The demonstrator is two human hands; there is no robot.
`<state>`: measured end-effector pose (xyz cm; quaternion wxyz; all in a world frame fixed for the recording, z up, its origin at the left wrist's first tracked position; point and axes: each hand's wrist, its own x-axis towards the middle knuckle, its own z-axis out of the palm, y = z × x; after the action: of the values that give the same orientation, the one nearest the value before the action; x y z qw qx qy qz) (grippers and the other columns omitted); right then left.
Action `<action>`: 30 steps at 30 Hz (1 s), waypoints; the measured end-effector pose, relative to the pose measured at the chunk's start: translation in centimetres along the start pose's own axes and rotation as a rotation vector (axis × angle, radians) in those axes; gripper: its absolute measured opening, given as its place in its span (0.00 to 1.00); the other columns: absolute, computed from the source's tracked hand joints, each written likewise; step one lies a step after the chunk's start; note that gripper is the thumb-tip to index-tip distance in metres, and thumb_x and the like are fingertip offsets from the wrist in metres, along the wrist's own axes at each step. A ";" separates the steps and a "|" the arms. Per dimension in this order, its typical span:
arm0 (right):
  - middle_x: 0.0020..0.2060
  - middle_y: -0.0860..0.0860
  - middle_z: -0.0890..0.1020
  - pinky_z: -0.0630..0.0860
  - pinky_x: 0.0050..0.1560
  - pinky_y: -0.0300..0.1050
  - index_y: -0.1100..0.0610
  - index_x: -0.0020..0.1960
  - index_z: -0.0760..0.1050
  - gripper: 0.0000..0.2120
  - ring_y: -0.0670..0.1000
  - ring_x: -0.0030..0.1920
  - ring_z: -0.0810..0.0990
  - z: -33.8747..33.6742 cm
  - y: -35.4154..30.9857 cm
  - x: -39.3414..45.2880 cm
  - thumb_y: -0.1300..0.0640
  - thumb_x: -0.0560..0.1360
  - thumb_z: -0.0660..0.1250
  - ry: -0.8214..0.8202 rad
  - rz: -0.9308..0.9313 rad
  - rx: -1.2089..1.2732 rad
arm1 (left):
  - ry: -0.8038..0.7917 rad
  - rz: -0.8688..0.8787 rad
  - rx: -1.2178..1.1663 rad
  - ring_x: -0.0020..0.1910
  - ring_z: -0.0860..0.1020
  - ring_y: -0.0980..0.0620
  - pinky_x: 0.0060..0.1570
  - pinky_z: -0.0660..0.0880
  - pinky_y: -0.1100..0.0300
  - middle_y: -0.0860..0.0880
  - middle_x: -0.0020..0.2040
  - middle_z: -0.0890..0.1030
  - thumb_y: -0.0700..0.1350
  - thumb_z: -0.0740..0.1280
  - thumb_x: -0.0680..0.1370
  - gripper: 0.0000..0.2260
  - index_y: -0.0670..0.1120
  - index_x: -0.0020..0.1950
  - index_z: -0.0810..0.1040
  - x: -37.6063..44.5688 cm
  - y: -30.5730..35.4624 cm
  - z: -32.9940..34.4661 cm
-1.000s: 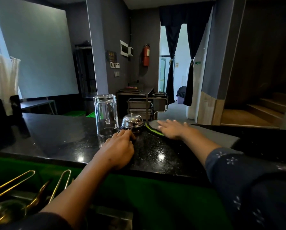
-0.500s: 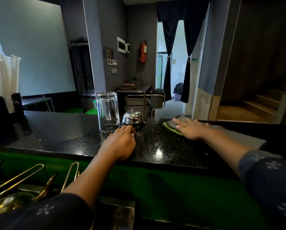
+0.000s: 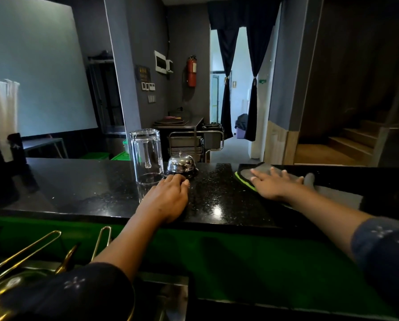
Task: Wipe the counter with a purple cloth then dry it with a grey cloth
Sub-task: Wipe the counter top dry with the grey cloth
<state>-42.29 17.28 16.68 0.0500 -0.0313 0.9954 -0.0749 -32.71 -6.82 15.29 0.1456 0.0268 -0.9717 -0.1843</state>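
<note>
Change: the right hand (image 3: 272, 185) and the grey cloth (image 3: 261, 169) under it have slid to the right along the desk (image 3: 82, 184), away from the bell (image 3: 181, 163); a second ago they lay just beside it. The left hand (image 3: 168, 200) has stayed in its place.
Right grip: wide, fingers straight and spread, palm pressing flat on the grey cloth; it curls round nothing.
Grey cloth: flat on the far right part of the desk, with a green edge (image 3: 245, 181) showing on its left side; more grey fabric trails off to the right behind the wrist.
Left grip: fingers loosely bent, resting on the desk near its front edge, holding nothing; fingertips lie just in front of the bell's base and just right of the glass mug (image 3: 146, 156).
Glass mug: upside down on the desk, just left of the bell.
Surface: black speckled stone, glossy, with a bright light spot between the two hands.
Near side: a green panel (image 3: 240, 258) below the desk edge; brass utensils (image 3: 31, 249) at the lower left.
Room: grey walls, a red fire extinguisher (image 3: 191, 71), dark curtains (image 3: 227, 84) at a lit doorway, wooden stairs (image 3: 351, 142) at the far right.
</note>
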 end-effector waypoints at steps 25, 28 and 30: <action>0.78 0.50 0.42 0.33 0.71 0.64 0.44 0.78 0.46 0.26 0.55 0.77 0.36 -0.7 -2.7 -6.5 0.40 0.81 0.39 0.079 -0.333 -0.071 | 0.048 0.008 0.044 0.57 0.75 0.47 0.58 0.72 0.49 0.47 0.60 0.76 0.53 0.51 0.82 0.16 0.48 0.61 0.71 -1.0 0.7 -0.7; 0.79 0.48 0.43 0.36 0.74 0.60 0.44 0.78 0.43 0.27 0.51 0.77 0.39 1.0 -2.3 -4.9 0.39 0.81 0.38 -0.007 -0.356 -0.041 | 0.001 0.014 0.093 0.65 0.71 0.46 0.62 0.68 0.49 0.47 0.67 0.71 0.53 0.50 0.82 0.19 0.48 0.69 0.68 -0.4 0.5 -0.2; 0.79 0.49 0.44 0.38 0.74 0.62 0.45 0.79 0.44 0.28 0.53 0.78 0.41 1.5 -5.0 -2.4 0.38 0.81 0.37 0.004 -0.355 -0.044 | -0.023 0.026 0.119 0.68 0.68 0.47 0.66 0.65 0.51 0.48 0.71 0.68 0.54 0.49 0.82 0.20 0.49 0.72 0.66 0.0 -0.1 -0.1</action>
<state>-39.51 12.29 16.24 0.0333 -0.2072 0.9758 -0.0607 -32.71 -6.93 15.31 0.1351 0.0208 -0.9828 -0.1244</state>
